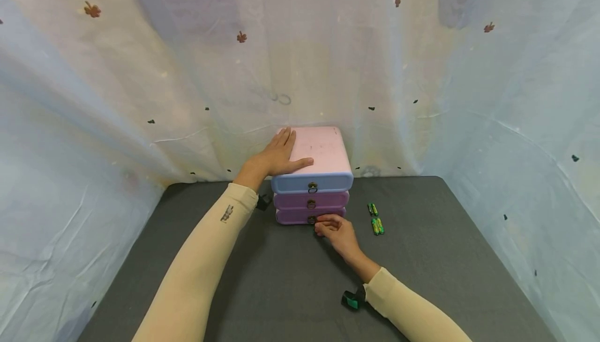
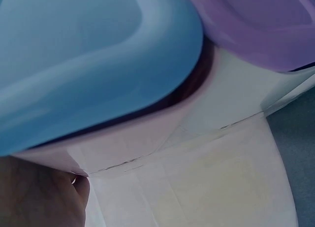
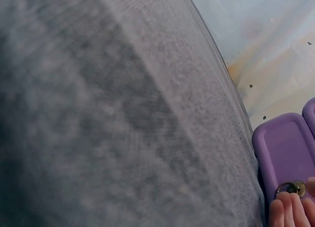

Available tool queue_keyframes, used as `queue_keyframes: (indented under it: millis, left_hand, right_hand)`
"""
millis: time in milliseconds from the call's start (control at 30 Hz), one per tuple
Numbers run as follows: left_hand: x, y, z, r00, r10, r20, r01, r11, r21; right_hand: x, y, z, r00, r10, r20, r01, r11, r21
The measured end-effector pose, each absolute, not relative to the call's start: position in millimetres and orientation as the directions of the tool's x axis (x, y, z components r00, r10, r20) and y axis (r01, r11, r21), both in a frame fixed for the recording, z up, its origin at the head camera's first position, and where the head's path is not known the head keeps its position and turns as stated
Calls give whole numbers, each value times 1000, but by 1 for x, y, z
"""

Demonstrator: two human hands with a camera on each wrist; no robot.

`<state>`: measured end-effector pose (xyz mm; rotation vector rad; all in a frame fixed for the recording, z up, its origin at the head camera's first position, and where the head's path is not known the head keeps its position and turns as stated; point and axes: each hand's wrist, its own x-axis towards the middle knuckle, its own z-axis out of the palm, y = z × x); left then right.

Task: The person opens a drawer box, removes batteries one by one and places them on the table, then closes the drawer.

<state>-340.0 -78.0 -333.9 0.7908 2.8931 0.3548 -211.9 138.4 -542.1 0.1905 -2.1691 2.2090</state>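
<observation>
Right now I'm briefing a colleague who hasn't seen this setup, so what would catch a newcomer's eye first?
The small three-drawer chest stands out: pink top, blue drawer over two purple ones, at the back of the dark grey table. The left hand rests flat on its top, while the right hand pinches the ring pull of the bottom drawer. A few green batteries lie just right of the chest.

- A staged recording booth, not a lived-in room: pale sheets point(image 1: 140, 87) printed with small red leaves hang as makeshift walls on three sides.
- A counter point(image 1: 290, 285) under plain dark grey cloth fills the floor of the enclosure.
- Props: stacked plastic drawers point(image 1: 311, 186), loose batteries point(image 1: 376, 220).
</observation>
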Motion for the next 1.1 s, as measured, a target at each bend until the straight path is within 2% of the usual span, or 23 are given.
queue_keyframes:
  millis: [733,1100]
  left_hand:
    - [-339,-78,-335,-852,522,-29,499,828,257]
    - [-338,-78,-335,-861,509,-19,487,833,262]
  right_hand:
    - [-212,139,-540,-995,-97,34,-42,79,-996]
    - [-211,138,-534,-991,-126,33,-48,119,-992]
